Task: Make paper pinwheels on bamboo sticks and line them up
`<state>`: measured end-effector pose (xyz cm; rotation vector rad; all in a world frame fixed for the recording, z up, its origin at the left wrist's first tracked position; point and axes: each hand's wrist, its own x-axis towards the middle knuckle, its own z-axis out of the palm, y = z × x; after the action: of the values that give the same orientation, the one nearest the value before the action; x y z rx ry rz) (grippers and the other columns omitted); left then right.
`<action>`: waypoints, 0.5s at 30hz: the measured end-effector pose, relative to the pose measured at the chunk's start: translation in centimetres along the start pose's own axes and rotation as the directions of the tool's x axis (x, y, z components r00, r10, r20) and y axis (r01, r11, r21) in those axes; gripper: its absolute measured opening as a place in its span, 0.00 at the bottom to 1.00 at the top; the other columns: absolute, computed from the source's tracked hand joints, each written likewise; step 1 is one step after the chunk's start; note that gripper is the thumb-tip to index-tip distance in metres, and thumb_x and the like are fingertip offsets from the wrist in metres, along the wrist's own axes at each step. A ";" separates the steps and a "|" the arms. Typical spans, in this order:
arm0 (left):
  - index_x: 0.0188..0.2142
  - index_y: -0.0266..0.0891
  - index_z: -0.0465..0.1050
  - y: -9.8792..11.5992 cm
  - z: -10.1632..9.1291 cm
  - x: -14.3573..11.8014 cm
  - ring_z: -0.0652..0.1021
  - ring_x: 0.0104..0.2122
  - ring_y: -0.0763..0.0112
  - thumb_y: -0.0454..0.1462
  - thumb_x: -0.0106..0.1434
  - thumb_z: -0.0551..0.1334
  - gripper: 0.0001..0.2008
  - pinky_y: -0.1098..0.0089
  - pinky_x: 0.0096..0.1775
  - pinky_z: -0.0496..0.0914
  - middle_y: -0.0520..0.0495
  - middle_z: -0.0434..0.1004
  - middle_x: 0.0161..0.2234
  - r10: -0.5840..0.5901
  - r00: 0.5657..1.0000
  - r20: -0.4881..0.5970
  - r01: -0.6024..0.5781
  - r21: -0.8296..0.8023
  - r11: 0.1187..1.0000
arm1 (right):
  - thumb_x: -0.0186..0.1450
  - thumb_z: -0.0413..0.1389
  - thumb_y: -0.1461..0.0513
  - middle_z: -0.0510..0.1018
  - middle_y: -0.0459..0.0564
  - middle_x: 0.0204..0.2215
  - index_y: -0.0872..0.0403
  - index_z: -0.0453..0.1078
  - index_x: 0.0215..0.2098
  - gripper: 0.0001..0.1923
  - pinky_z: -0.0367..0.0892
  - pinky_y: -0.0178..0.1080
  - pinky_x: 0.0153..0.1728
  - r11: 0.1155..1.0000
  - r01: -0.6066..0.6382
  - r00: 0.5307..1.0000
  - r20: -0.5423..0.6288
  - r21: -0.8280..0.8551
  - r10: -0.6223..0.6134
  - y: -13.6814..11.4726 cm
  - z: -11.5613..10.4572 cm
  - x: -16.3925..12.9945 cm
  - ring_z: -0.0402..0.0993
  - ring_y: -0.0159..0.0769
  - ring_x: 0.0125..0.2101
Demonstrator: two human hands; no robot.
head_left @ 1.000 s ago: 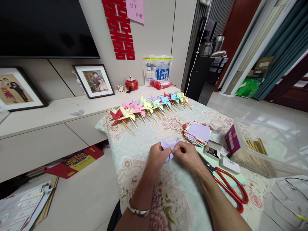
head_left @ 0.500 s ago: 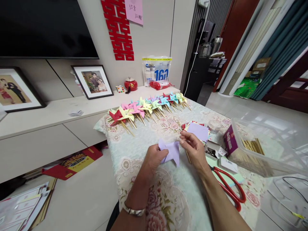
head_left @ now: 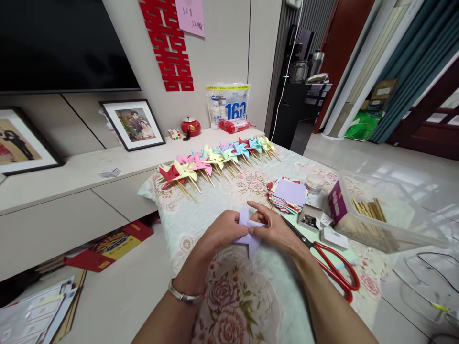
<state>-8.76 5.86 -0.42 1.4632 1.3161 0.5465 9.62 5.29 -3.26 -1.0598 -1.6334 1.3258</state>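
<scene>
Between my two hands is a lavender paper pinwheel (head_left: 253, 244), its blades folded in toward the middle. My left hand (head_left: 226, 228) pinches it from the left, thumb near the centre. From the right, my right hand (head_left: 273, 228) has thumb and fingertips closed at the pinwheel's centre; anything small under them is hidden. Just beyond my right hand lies a stack of coloured paper squares (head_left: 289, 192), lavender on top. Beside it sits a small open box of metal fasteners (head_left: 310, 220). Red-handled scissors (head_left: 335, 267) rest to the right of my right forearm.
Finished pinwheels on sticks (head_left: 215, 160) lie in a row along the table's far edge. A clear plastic bin (head_left: 405, 229) of sticks stands at right. Near it are a round clear container (head_left: 315, 183) and a small white box (head_left: 334, 238). A flowered tablecloth (head_left: 229, 306) covers the table.
My right hand has moved left and down onto the pinwheel's centre, where its fingers now pinch. The pinwheel's blades have been drawn inward. The view has shifted slightly.
</scene>
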 end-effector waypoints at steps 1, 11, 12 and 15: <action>0.19 0.38 0.70 0.2 0.0 0.0 0.62 0.20 0.75 0.34 0.43 0.63 0.02 0.72 0.21 0.51 0.57 0.64 0.16 0.003 1.000 0.000 -0.003 0.012 1.000 | 0.54 0.60 0.64 0.70 0.41 0.28 0.60 0.59 0.66 0.41 0.60 0.36 0.31 1.000 0.004 1.000 0.004 -0.015 -0.004 0.1 0.0 0.0 0.66 0.32 0.29; 0.18 0.38 0.73 1.2 0.1 0.2 0.64 0.19 0.74 0.32 0.41 0.62 0.02 0.73 0.22 0.52 0.56 0.66 0.15 0.048 0.999 -0.020 -0.046 0.097 0.994 | 0.52 0.56 0.68 0.67 0.38 0.24 0.58 0.57 0.68 0.44 0.58 0.34 0.27 0.994 -0.030 1.000 0.000 -0.109 0.030 0.1 0.2 -0.2 0.63 0.30 0.25; 0.19 0.38 0.73 1.2 0.1 0.2 0.64 0.19 0.74 0.32 0.41 0.62 0.02 0.73 0.22 0.53 0.55 0.66 0.16 0.052 0.998 -0.020 -0.050 0.102 0.994 | 0.52 0.56 0.69 0.68 0.38 0.24 0.58 0.57 0.68 0.44 0.58 0.34 0.27 0.992 -0.034 0.999 -0.003 -0.120 0.034 0.2 0.2 -0.2 0.63 0.30 0.25; 0.21 0.38 0.75 1.1 0.2 0.3 0.66 0.20 0.72 0.32 0.41 0.62 0.04 0.73 0.23 0.55 0.55 0.69 0.17 0.062 0.998 -0.009 -0.061 0.114 0.992 | 0.51 0.55 0.69 0.68 0.39 0.24 0.56 0.58 0.68 0.44 0.58 0.34 0.27 0.988 -0.037 0.999 -0.012 -0.151 0.036 0.5 0.2 -0.1 0.64 0.31 0.25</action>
<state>-8.02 6.26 0.43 1.6002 1.3335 0.5289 9.54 5.22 -3.74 -1.1885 -1.7373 1.2338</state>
